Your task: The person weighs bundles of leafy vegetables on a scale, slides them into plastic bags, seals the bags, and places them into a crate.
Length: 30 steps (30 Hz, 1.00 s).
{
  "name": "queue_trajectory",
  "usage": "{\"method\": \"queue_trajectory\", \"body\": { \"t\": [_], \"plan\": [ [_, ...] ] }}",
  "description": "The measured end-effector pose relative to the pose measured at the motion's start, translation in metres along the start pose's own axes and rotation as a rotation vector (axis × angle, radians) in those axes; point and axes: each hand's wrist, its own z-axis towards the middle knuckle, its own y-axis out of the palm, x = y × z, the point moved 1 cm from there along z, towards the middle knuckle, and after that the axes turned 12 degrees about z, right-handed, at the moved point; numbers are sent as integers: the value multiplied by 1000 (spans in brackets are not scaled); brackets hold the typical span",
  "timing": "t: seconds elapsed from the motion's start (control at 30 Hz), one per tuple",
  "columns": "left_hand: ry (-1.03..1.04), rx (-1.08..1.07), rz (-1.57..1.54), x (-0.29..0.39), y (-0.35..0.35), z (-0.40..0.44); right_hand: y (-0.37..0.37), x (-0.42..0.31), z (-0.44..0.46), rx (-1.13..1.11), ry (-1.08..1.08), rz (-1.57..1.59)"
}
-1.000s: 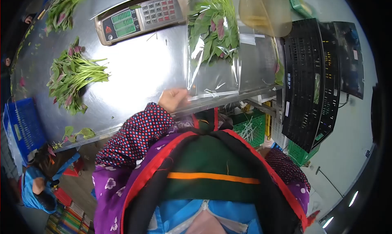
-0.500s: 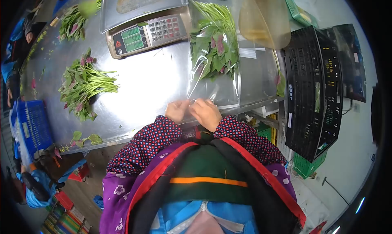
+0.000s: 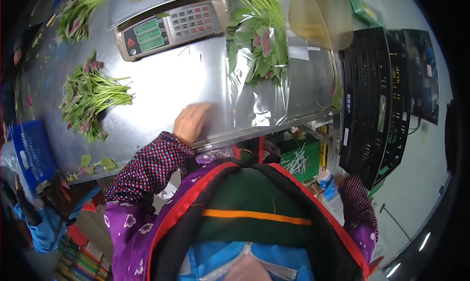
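Fingers point(image 3: 199, 109) bent and bunched close, my left hand point(image 3: 188, 125) is here at the front of the steel table point(image 3: 161, 95), just left of the clear bag point(image 3: 261, 118); the tips are blurred, so whether they're pinching anything I can't tell. My right hand I can't pick out at all, only its dotted sleeve point(image 3: 359, 200) down by my side. And there's the bag, lying right in front of me, near end by the table's edge, leafy greens point(image 3: 264, 50) inside, leaves toward me, stems pointing away. Just right of it, some white slips point(image 3: 299, 52). Beyond my left hand sits the scale point(image 3: 171, 26), its green displays point(image 3: 147, 34) lit. Over to my left, a loose bunch point(image 3: 81, 99) lies with its stems pointing right, and another bunch point(image 3: 81, 16) rests farther off. Black crates point(image 3: 364, 104) stand at the table's right end.
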Motion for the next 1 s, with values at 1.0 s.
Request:
{"method": "queue_trajectory", "body": {
  "t": [1.0],
  "plan": [
    [122, 610, -1078, 172, -215, 230, -313, -236, 129, 1264, -540, 1397]
  ]
}}
